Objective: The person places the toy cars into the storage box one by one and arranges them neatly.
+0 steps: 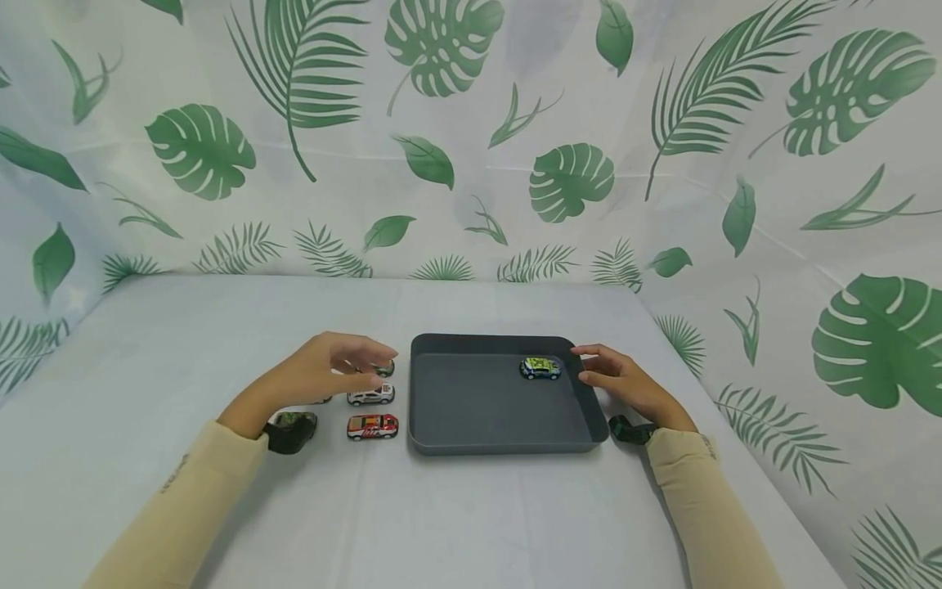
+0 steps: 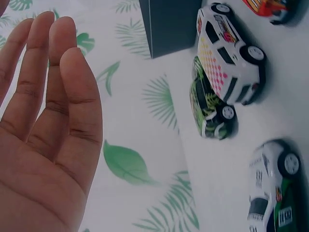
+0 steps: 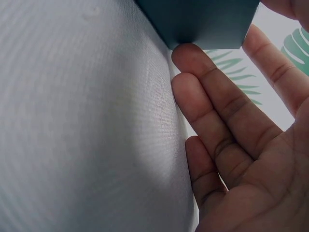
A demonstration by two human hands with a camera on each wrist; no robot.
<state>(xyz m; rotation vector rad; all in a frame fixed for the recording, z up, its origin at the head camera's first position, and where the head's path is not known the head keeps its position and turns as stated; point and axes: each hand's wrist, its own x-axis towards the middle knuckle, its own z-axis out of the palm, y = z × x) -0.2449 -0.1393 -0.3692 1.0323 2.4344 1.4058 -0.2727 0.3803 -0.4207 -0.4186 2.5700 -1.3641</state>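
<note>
Grey tray [image 1: 478,409] at my twelve o'clock — a lime-and-blue car [image 1: 540,369] at its two. My right hand [image 1: 627,381], fingers straight, touches its three-o'clock wall; my left hand [image 1: 312,372], fingers loosely extended, hangs near the white car [image 1: 372,397] at the tray's nine.

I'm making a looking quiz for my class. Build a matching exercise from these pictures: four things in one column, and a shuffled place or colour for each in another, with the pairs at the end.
Things
1. Tray
2. Yellow car
3. Red car
4. Right hand

Places and colours
A. On the table, left of the tray
B. Touching the tray's right side
C. Dark grey all over
D. Inside the tray

Pairs: 1-C, 2-D, 3-A, 4-B
</note>
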